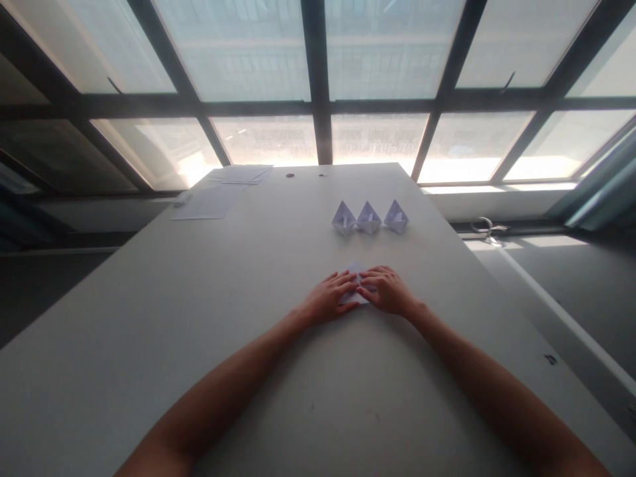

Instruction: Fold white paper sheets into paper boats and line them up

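Note:
A small folded piece of white paper (356,267) lies flat on the white table (248,278), partly covered by both hands. My left hand (330,298) rests over its left side with the fingers stretched out. From the other side, my right hand (388,291) presses on the paper, fingers extended and slightly bent, the thumb near its lower part. The fingertips of both hands nearly meet over the middle. Just beyond them stand three folded paper boats (368,218) in a row, each with a pointed peak.
Flat white paper sheets (209,202) lie at the far left of the table. Two small round items or holes (290,175) show near the far edge. Large framed windows (318,106) rise behind it. A pale looped object (487,228) is beyond the right edge.

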### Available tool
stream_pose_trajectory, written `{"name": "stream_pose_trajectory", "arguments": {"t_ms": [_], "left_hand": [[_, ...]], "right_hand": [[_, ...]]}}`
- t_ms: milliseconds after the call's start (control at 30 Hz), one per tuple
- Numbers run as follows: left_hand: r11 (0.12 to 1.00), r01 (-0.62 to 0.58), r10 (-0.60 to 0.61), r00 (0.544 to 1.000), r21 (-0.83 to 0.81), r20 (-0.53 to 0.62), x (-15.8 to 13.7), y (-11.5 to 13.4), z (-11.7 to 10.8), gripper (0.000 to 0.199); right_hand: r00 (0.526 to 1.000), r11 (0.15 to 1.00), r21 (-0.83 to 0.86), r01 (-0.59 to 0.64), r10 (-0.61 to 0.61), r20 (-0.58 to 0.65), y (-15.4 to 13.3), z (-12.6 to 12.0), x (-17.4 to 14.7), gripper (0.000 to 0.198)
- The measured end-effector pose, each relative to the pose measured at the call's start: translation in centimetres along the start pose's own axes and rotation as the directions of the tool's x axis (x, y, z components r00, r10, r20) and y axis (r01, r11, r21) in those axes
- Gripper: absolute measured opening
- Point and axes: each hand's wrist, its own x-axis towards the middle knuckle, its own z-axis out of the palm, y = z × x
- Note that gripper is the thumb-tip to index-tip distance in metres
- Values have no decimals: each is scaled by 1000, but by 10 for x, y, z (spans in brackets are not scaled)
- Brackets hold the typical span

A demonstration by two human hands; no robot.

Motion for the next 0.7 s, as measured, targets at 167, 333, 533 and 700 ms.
{"name": "stream_pose_trajectory", "arguments": {"t_ms": [167, 333, 533, 700], "left_hand": [[998, 37, -34, 998, 51, -52, 0, 5, -9, 35], [996, 50, -44, 996, 74, -82, 2, 1, -10, 33], [974, 218, -205, 962, 59, -180, 2, -5, -7, 31], [953, 287, -263, 944, 101, -202, 3, -7, -9, 31]], "right_hand": [[995, 998, 11, 70, -70, 65, 1, -10, -3, 32], [989, 992, 50, 114, -118, 89, 10, -11, -4, 24], [997, 999, -8, -49, 50, 54, 18, -2, -2, 35], [994, 991, -71, -111, 111, -5, 17, 1, -1, 40]]}}
